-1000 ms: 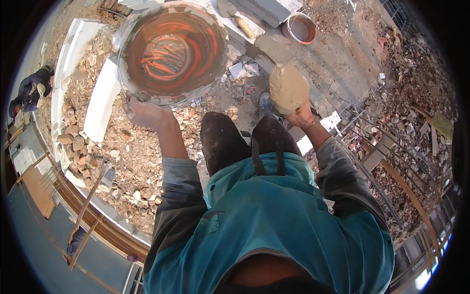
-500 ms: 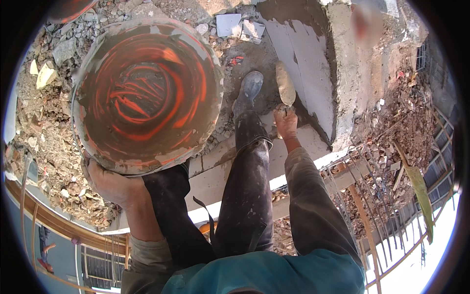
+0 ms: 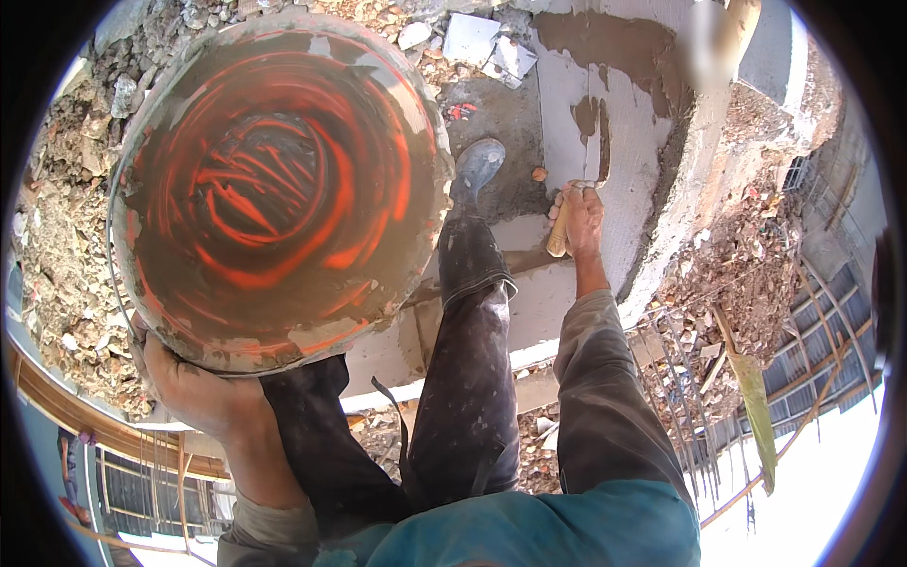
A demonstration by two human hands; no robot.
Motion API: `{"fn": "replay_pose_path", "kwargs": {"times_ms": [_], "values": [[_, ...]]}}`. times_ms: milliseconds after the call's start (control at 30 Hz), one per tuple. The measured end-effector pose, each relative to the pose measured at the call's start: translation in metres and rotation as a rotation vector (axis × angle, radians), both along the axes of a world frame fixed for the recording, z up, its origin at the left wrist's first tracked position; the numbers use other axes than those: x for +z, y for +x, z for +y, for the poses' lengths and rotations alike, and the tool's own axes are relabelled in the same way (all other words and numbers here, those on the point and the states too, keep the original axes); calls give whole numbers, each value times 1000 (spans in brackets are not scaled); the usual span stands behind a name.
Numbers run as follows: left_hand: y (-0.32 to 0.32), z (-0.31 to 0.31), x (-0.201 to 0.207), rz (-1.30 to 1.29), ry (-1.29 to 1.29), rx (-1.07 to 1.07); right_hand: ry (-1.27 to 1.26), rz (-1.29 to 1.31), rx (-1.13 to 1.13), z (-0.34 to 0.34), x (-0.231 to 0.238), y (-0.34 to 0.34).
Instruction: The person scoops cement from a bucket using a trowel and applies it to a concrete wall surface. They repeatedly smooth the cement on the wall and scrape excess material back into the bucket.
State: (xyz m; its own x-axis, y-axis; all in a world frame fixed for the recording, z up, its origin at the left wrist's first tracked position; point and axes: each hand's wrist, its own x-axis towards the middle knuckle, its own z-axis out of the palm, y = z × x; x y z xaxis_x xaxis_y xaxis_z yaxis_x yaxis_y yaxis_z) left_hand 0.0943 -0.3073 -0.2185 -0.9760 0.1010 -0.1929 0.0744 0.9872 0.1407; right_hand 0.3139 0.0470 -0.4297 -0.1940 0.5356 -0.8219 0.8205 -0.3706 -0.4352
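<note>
A large round orange bucket (image 3: 402, 172), smeared inside with grey-brown mortar, is tilted so that its mouth faces me. My left hand (image 3: 194, 386) is closed on its near-left rim, with the fingers partly hidden beneath. In my right hand (image 3: 582, 219) is a trowel, gripped by its wooden handle (image 3: 557, 232). The trowel's blade (image 3: 605, 144) appears nearly edge-on against a pale block wall (image 3: 619, 175). Wet mortar (image 3: 605, 42) covers the wall's far part, with a smaller patch beside the blade.
My boot (image 3: 480, 163) stands on grey ground between bucket and wall. Broken white tile pieces (image 3: 470, 40) lie ahead. Rubble (image 3: 71, 217) spreads on the left, and more lies to the right. Thin metal rods (image 3: 680, 397) stick up at the near right, beside a long green-brown leaf (image 3: 751, 406).
My right hand has shifted right and turned the trowel from a flat, face-up view to edge-on at the wall. Small mortar patches now show on the block. The bucket appears larger and closer.
</note>
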Motion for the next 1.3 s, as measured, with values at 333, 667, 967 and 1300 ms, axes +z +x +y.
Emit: {"fn": "replay_pose_path", "kwargs": {"times_ms": [333,667,967,1300], "values": [[13,-9,1,-62,100,314,105,-140,247,24,-34,-50],[23,-12,-1,-23,100,316,-26,87,94,31,-6,-107],[17,-7,-3,-47,5,154,158,32,179,11,-18,-63],[25,5,-8,-16,71,155,325,-186,434,18,-80,65]]}}
